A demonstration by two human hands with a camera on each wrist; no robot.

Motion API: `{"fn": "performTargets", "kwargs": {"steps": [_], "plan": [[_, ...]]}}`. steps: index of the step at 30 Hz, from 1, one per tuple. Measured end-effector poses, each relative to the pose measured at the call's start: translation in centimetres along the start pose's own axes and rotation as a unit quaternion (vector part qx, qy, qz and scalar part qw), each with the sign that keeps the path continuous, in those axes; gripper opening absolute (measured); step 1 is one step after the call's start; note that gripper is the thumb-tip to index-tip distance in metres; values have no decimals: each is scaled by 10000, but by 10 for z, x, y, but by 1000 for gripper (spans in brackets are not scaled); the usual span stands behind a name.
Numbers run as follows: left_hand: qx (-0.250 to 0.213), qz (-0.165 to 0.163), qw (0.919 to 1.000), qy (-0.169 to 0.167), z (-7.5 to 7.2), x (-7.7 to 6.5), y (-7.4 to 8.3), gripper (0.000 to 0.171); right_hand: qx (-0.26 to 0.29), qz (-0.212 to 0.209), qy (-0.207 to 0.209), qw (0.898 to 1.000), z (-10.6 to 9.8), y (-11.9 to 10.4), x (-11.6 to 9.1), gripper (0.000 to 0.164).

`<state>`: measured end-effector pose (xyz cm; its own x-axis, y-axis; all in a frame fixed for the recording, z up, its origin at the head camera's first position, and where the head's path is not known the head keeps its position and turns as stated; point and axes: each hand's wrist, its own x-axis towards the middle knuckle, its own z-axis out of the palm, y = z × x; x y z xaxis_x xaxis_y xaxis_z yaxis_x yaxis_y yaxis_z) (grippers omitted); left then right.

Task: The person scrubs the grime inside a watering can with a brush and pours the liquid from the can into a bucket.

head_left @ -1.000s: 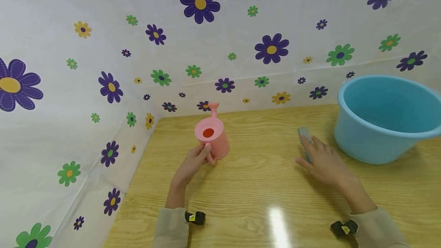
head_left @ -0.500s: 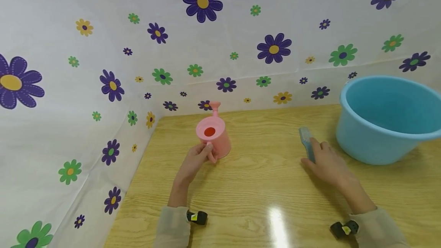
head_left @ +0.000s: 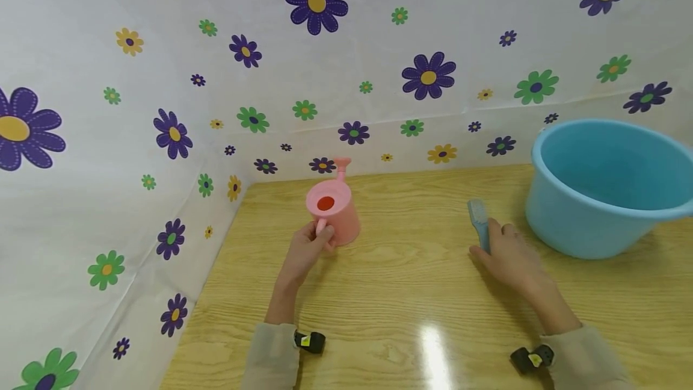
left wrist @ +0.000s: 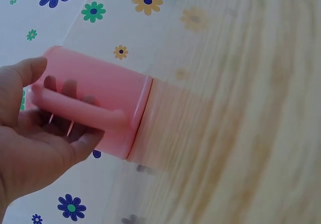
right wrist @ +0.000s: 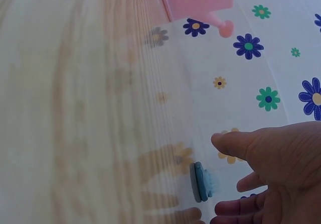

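On the left of the table stands a pink watering can [head_left: 343, 221] with a reddish opening in its top and its spout toward the back. My left hand [head_left: 303, 251] grips its handle; in the left wrist view, the fingers [left wrist: 70, 91] pass behind the handle [left wrist: 75, 106] and the thumb lies above it. Right of centre lies a small blue scrub brush [head_left: 479, 215], bristles up, its head pointing away from me. My right hand [head_left: 509, 257] is at its handle end, thumb on one side and fingers on the other. In the right wrist view, the fingers are spread, with the brush [right wrist: 200, 182] just beyond them.
A large light blue basin [head_left: 590, 227] stands at the right, close beside my right hand. White sheeting [head_left: 368, 35] with printed flowers rises behind and left of the wooden table [head_left: 379, 300]. The tabletop is glossy and reflects light.
My right hand has drawn back from over the brush toward its handle end, leaving more of the brush uncovered. The watering can has turned slightly in my left hand, its spout shifting right.
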<state>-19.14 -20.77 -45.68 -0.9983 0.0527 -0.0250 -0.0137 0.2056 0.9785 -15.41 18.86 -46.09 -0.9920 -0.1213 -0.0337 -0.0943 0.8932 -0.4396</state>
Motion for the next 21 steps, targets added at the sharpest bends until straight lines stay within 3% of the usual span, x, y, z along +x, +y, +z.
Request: {"fn": "performTargets", "kwargs": {"steps": [3,8,12,14,17,21], "plan": [[86,17,9996,282,2,2,-2,20,38,24,-39,10000,0,0,-1,77],[332,440,9971,524,5,2,6,18,117,95,-119,9998,0,0,-1,77],[806,723,9889,1020,8,4,5,24,141,207,-102,9996,1,-2,0,69],[967,861,9839,1235,9,10,-3,26,168,246,-83,9995,1,-3,1,61],[1017,1021,9805,1333,9,15,-6,25,172,272,-48,9995,1,-4,0,53],[998,733,9820,1425,10,16,-6,43,87,335,30,9994,3,-4,2,49]]}}
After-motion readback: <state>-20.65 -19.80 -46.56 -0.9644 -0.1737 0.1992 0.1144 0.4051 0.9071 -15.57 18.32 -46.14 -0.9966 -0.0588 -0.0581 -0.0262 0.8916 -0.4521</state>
